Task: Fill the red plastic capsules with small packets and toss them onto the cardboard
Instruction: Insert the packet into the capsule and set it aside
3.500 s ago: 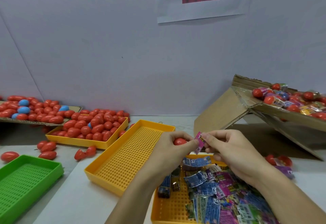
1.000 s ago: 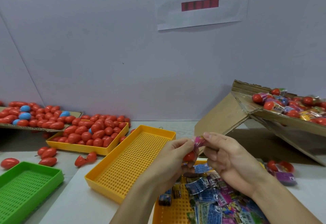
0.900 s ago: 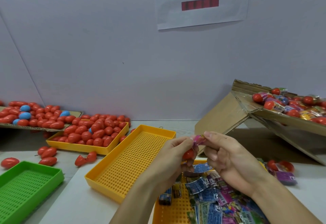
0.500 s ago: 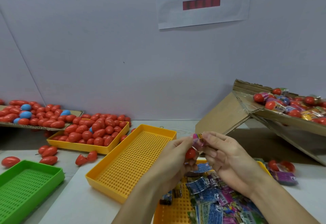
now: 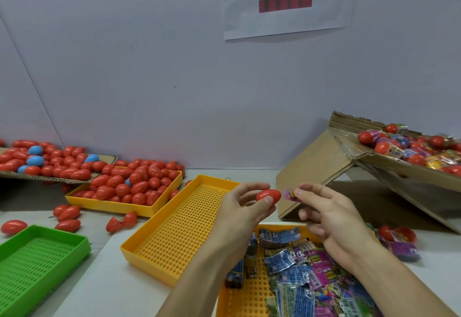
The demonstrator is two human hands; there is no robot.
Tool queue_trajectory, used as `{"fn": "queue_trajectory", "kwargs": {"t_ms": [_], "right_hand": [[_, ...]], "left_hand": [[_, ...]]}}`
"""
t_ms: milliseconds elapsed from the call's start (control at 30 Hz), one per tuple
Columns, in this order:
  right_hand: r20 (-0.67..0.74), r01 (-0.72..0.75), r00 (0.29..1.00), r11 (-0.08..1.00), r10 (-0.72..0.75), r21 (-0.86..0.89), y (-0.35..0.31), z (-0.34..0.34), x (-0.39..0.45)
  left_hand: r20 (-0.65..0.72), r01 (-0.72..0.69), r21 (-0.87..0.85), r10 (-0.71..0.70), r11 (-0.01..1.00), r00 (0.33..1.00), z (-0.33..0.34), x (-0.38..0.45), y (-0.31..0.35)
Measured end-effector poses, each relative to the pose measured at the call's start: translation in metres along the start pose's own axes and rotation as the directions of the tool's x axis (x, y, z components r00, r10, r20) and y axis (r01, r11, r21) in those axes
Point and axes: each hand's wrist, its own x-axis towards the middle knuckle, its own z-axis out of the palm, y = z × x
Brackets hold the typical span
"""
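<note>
My left hand (image 5: 245,206) holds a red capsule (image 5: 268,196) between thumb and fingers, in front of me above the trays. Just right of it, my right hand (image 5: 324,213) pinches a small pink packet (image 5: 289,194) at its fingertips, a short gap from the capsule. Under my hands a yellow tray (image 5: 245,299) holds several blue, pink and green packets (image 5: 304,276). The tilted cardboard (image 5: 316,167) at the right carries several red capsules and packets (image 5: 414,149).
An empty yellow tray (image 5: 179,226) lies at centre, a green tray (image 5: 37,261) at the left. Another yellow tray (image 5: 119,205) and a cardboard sheet (image 5: 59,179) hold many red and a few blue capsules. Loose capsules (image 5: 67,214) lie on the table.
The hands were together with the packet at the capsule. Now they have drawn slightly apart and the capsule has turned on its side in my left hand.
</note>
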Motion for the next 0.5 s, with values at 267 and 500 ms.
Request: {"fn": "queue_trajectory", "kwargs": {"t_ms": [267,500], "right_hand": [[-0.006,0.084,0.996,0.993,-0.085,-0.088,0.0012,-0.0012,-0.0018],[0.04,0.209,0.978,0.962,-0.205,-0.174,0.0028,-0.0001,-0.003]], "left_hand": [[0.035,0.017,0.024,-0.018,1.0,0.999,0.0008,-0.0011,-0.0007],[0.027,0.054,-0.006,-0.053,0.999,0.998,0.0019,-0.0014,0.0001]]}}
